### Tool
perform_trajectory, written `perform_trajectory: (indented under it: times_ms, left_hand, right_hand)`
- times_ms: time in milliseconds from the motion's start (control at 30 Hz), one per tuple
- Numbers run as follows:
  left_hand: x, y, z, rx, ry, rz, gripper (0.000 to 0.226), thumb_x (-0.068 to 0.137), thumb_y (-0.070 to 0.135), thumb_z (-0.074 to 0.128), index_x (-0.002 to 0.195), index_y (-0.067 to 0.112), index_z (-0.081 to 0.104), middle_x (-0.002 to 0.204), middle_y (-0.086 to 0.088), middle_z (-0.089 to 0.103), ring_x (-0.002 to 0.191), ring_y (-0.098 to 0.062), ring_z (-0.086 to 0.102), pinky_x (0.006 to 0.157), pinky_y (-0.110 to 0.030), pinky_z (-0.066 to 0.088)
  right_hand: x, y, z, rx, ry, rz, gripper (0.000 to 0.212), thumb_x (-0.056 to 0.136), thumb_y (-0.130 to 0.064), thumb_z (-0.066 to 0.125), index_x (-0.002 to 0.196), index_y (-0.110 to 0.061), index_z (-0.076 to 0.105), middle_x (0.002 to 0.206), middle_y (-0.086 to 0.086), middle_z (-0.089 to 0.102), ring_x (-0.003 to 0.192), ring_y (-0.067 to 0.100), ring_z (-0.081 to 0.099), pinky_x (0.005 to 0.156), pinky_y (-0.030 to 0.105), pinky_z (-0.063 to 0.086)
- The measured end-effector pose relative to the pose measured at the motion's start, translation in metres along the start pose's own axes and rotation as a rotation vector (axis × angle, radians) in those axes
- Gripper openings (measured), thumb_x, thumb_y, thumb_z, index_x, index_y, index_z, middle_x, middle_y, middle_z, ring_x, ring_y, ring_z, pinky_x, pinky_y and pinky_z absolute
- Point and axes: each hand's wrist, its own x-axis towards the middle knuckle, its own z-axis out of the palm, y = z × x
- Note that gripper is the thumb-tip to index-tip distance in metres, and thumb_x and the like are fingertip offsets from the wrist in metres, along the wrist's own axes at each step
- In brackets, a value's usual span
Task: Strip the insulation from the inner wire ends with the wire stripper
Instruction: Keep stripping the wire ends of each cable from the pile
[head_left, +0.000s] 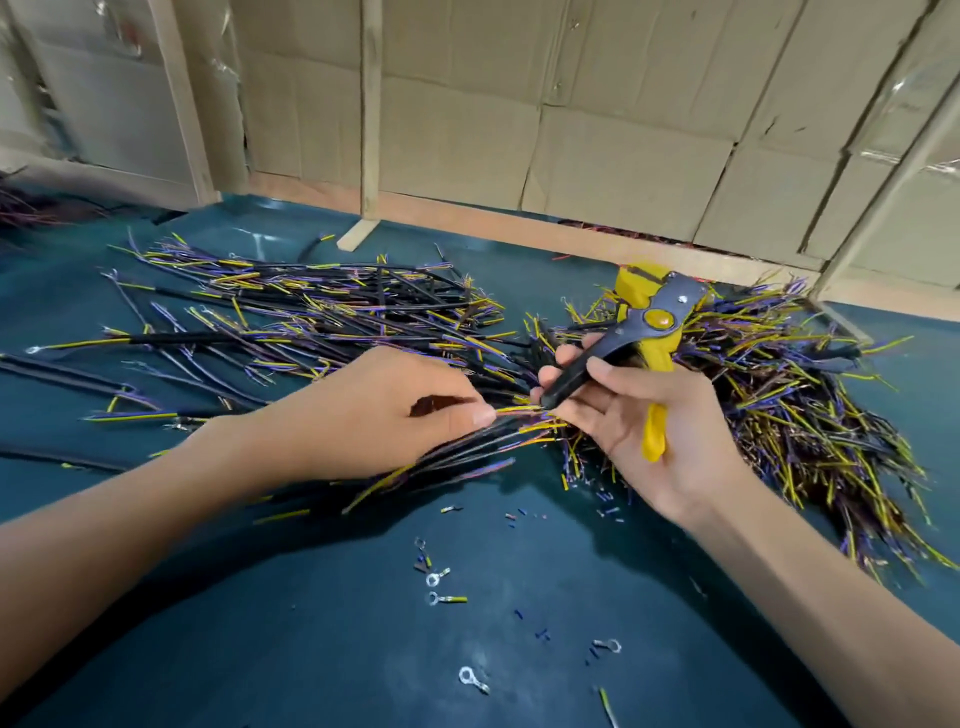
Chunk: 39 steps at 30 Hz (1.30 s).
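Several loose ring terminals (474, 678) and cut insulation bits (542, 634) scattered on dark teal tabletop (311, 623), nearest the camera. Further in, left hand (384, 410) palm down, fingers curled, thumb and forefinger pinching a small bunch of yellow and purple inner wire ends (524, 413); black sheathed cables (467, 447) trailing back under the palm. Just right of it, right hand (639, 415) palm up, half closed round wire stripper (644, 332): thumb over black handle, fingertips wrapped on that handle's end, yellow handle lying across the palm. Handles spread apart. Stripper head tilted up and away, raised above the wires, not touching the pinched ends. Fingertips of both hands almost meeting at the wire ends. Behind left hand, wide spread of cut cables (311, 312) flat on tabletop. Behind and right of right hand, dense heap of wires (805, 389). Farthest back, wooden framing (371, 104) and cardboard panel wall (623, 130).
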Motion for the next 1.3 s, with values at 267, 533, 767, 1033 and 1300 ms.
perform_trajectory:
  times_ms: [267, 533, 767, 1033, 1300]
  left_hand:
    - [-0.004, 0.004, 0.001, 0.034, -0.121, -0.020, 0.036, 0.081, 0.064, 0.067, 0.105, 0.037, 0.067, 0.087, 0.020, 0.057, 0.084, 0.002, 0.053, 0.071, -0.009, 0.037]
    - [-0.005, 0.015, 0.001, 0.244, -0.014, 0.127, 0.010, 0.098, 0.036, 0.055, 0.095, 0.029, 0.061, 0.087, 0.017, 0.046, 0.079, 0.000, 0.039, 0.075, -0.022, 0.038]
    - [-0.002, 0.011, -0.006, 0.269, 0.061, -0.025, 0.027, 0.103, 0.034, 0.031, 0.121, 0.027, 0.050, 0.108, 0.007, 0.053, 0.091, -0.022, 0.058, 0.080, -0.041, 0.047]
    - [-0.004, 0.014, -0.014, 0.111, 0.247, 0.080, 0.033, 0.103, 0.025, 0.042, 0.133, 0.030, 0.056, 0.105, 0.010, 0.062, 0.088, -0.010, 0.058, 0.080, -0.036, 0.048]
    - [-0.001, 0.026, -0.007, -0.592, 0.195, -0.082, 0.013, 0.099, 0.025, 0.059, 0.113, 0.026, 0.061, 0.073, 0.001, 0.065, 0.045, -0.010, 0.036, 0.045, -0.020, 0.033]
  right_hand:
    - [-0.007, 0.001, 0.003, -0.185, 0.010, -0.093, 0.025, 0.080, 0.005, 0.062, 0.104, 0.001, 0.059, 0.098, 0.023, 0.071, 0.088, 0.046, 0.071, 0.080, 0.052, 0.060]
    - [-0.013, 0.009, 0.011, -0.278, 0.010, -0.061, 0.030, 0.075, 0.008, 0.063, 0.105, 0.007, 0.058, 0.090, 0.024, 0.070, 0.081, 0.048, 0.071, 0.074, 0.052, 0.060]
    - [-0.013, 0.006, 0.011, -0.261, 0.068, -0.166, 0.028, 0.078, 0.004, 0.064, 0.106, 0.004, 0.060, 0.097, 0.026, 0.071, 0.085, 0.050, 0.070, 0.081, 0.059, 0.057]
    - [-0.018, 0.007, 0.017, -0.251, -0.012, -0.114, 0.028, 0.082, 0.003, 0.062, 0.109, 0.006, 0.059, 0.107, 0.029, 0.071, 0.086, 0.047, 0.072, 0.072, 0.046, 0.059]
    - [-0.023, 0.004, 0.026, -0.128, -0.088, -0.181, 0.033, 0.081, 0.000, 0.066, 0.112, 0.005, 0.057, 0.107, 0.029, 0.069, 0.086, 0.046, 0.070, 0.072, 0.044, 0.058]
